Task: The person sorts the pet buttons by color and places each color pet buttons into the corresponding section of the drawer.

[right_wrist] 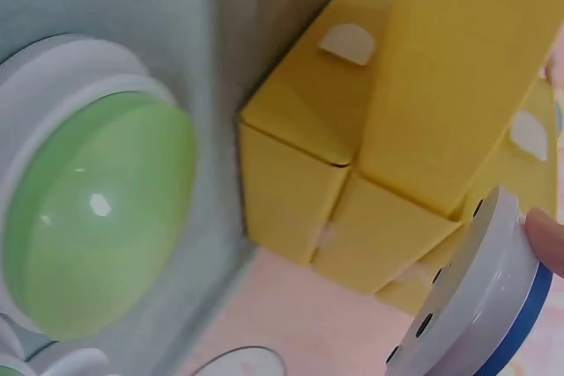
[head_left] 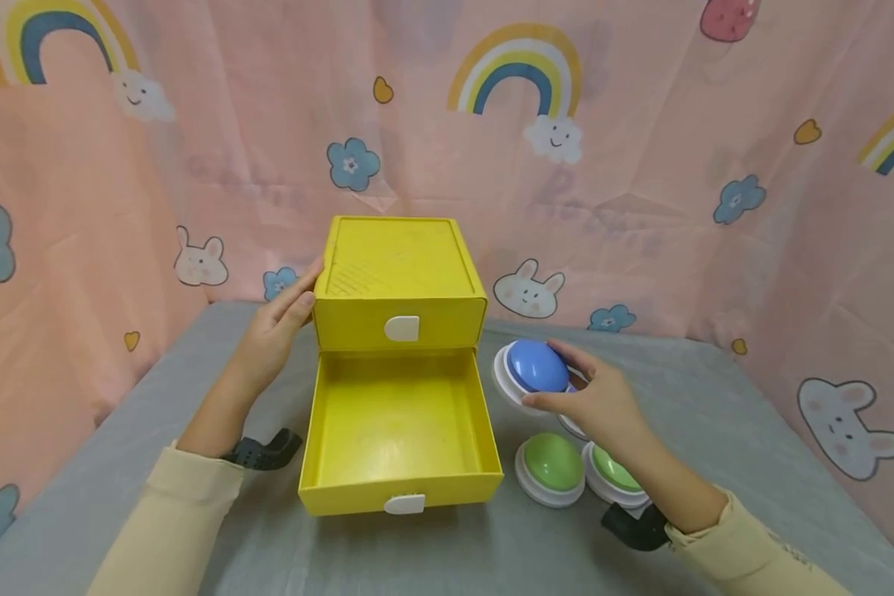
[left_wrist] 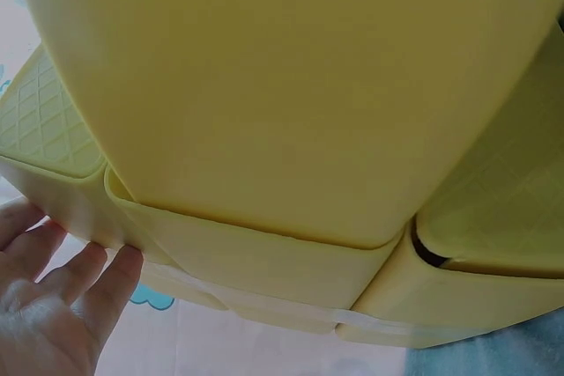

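A blue dome push button (head_left: 538, 366) on a white base is held in my right hand (head_left: 603, 406), thumb at the near side and fingers at the far side. It is raised and tilted beside the yellow drawer unit (head_left: 401, 252). In the right wrist view the button's white underside (right_wrist: 458, 305) shows dark spots. The unit's middle drawer (head_left: 402, 422) is pulled out, with nothing in it. My left hand (head_left: 268, 335) rests its fingers against the unit's left side; in the left wrist view the fingertips (left_wrist: 126, 263) touch the yellow wall, nearly straight.
Two green dome buttons (head_left: 554, 462) on white bases stand on the grey cloth (head_left: 268, 538) right of the drawer. Another white base (head_left: 572, 426) is partly hidden behind my right hand. A pink patterned curtain (head_left: 432, 132) hangs behind the table.
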`<action>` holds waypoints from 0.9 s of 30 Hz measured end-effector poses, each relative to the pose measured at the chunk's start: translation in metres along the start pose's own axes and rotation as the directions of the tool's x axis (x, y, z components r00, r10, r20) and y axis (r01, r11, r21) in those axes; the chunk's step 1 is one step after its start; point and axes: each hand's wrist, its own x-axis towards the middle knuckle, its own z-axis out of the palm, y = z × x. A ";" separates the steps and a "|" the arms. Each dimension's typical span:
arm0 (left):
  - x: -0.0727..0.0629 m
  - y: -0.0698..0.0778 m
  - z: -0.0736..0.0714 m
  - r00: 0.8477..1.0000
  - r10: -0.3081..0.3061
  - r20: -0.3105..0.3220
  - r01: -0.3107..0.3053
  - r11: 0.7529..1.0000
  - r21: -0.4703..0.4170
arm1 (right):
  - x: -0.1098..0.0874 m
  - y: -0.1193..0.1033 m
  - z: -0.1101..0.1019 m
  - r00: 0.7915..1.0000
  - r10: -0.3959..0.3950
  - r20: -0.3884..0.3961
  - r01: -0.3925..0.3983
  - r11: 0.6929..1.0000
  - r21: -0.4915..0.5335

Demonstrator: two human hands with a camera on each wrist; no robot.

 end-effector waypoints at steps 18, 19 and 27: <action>-0.005 -0.004 0.004 1.000 -0.021 0.002 0.021 1.000 -0.015 | -0.019 -0.034 0.015 0.992 -0.122 0.036 0.119 0.991 0.067; -0.004 -0.003 0.004 1.000 -0.014 0.000 0.014 1.000 -0.020 | -0.019 -0.036 0.017 0.991 -0.128 0.042 0.125 0.989 0.074; -0.001 -0.001 0.002 1.000 0.002 -0.002 -0.002 1.000 -0.011 | -0.018 -0.047 0.033 0.982 -0.157 0.108 0.146 0.984 0.098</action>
